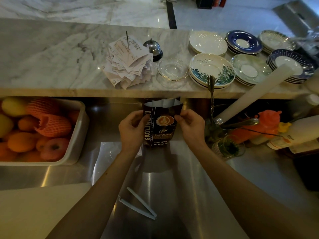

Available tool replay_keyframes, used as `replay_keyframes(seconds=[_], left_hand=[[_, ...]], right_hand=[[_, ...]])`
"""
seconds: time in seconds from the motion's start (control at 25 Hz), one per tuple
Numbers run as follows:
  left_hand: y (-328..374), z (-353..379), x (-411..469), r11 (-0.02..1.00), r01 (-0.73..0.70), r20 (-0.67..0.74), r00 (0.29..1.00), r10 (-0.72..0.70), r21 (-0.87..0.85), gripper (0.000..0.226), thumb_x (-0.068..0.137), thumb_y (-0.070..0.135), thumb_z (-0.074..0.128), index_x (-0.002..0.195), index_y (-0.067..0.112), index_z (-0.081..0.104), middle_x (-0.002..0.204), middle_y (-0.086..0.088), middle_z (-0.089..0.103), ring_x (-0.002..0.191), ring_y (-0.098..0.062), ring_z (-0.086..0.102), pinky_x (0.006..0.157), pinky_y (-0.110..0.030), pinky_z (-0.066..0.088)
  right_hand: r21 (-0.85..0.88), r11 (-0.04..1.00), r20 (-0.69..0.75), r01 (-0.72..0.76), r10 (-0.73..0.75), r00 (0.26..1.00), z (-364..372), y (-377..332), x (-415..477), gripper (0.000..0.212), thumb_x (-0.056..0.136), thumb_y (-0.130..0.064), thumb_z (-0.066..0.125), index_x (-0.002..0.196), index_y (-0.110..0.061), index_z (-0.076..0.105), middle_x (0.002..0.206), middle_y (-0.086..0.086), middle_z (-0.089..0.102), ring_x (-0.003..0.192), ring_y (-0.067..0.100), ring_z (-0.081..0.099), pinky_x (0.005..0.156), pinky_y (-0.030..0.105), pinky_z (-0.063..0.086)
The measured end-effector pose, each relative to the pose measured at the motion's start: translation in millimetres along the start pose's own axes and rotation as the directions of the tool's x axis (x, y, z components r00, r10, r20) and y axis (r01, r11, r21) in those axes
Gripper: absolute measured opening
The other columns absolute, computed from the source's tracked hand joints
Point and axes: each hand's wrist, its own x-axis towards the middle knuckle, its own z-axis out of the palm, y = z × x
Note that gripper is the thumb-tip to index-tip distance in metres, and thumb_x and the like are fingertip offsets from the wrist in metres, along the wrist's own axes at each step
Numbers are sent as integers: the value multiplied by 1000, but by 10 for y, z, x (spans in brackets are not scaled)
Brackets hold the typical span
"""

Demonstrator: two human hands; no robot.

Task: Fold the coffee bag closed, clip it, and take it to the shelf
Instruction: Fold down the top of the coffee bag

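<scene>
A dark brown coffee bag (161, 133) stands upright on the steel counter (172, 178), its silver-lined top open. My left hand (132, 130) grips the bag's left edge. On the bag's right edge my right hand (189, 125) pinches the upper side. A pale blue bag clip (138, 203) lies open in a V on the counter, nearer to me, between my forearms and apart from the bag.
A white tub of oranges and apples (76, 144) sits at left. The raised marble ledge (51, 54) carries a receipt spike (128, 61), a bell (152, 48) and stacked saucers (211, 70). Bottles, a glass and an orange container (266, 123) crowd the right.
</scene>
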Motion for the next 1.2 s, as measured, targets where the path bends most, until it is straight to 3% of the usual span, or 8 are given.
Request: replay_keyframes(seconds=[0.28,0.4,0.52,0.68,0.8,0.92,1.12,1.2], left_hand=[[325,-128,-437,999,19,49,999,-16,-49,24,89,4,67,95,27,71,87,16,75,87,-4,73,76,-18,56],[459,-186,-707,998,-10,93,996,16,-61,25,90,4,67,95,29,71,89,19,76,87,-6,73,75,-18,56],[547,-204,-1052,997,-16,109,994,24,-78,24,89,6,68,94,29,72,88,18,76,85,-5,73,72,-16,55],[557,-116,-1503,996,16,113,994,-6,-88,23,88,6,69,93,28,72,85,14,77,84,-6,74,72,-18,57],[593,-5,-1786,996,41,107,994,-32,-80,21,87,4,71,92,25,73,86,12,77,84,-9,74,76,-23,59],[653,126,-2095,998,29,108,994,-23,-54,20,88,5,70,90,25,72,85,12,76,84,-9,74,74,-20,57],[740,421,-2591,998,39,8,999,-40,53,13,90,7,68,94,20,68,89,7,74,82,-3,72,73,-15,55],[750,535,-2804,995,82,-25,996,-81,57,13,89,6,69,95,17,68,90,4,75,83,-4,72,73,-16,56]], right_hand=[[-13,999,-16,36,-36,999,-228,-267,-470,9,89,-10,66,83,-16,63,80,-7,69,79,6,68,70,22,57],[-47,997,-39,56,-58,998,-367,-391,-781,9,87,-9,67,82,-13,61,78,-5,67,75,5,67,67,19,56],[-26,999,-108,19,-22,994,-550,-502,-1159,22,84,-6,71,82,-22,56,78,-7,65,75,1,66,68,17,54],[49,999,-89,-15,20,996,-811,-490,-1587,28,87,-6,68,102,-28,60,82,-2,72,82,8,71,73,24,58],[100,994,-82,-37,45,996,-1008,-409,-1815,23,88,-4,66,109,-14,67,89,7,74,86,16,72,78,35,59],[129,991,-77,-23,33,996,-1233,-285,-2011,17,89,-4,65,104,-8,70,93,9,74,87,18,72,78,37,60],[146,989,-25,-7,11,1000,-1571,-135,-2229,30,89,-6,66,89,-36,68,79,-11,74,79,8,71,69,22,57],[140,990,-1,-2,3,1000,-1699,-30,-2293,32,88,-6,67,86,-38,66,77,-11,72,77,5,70,68,20,56]])
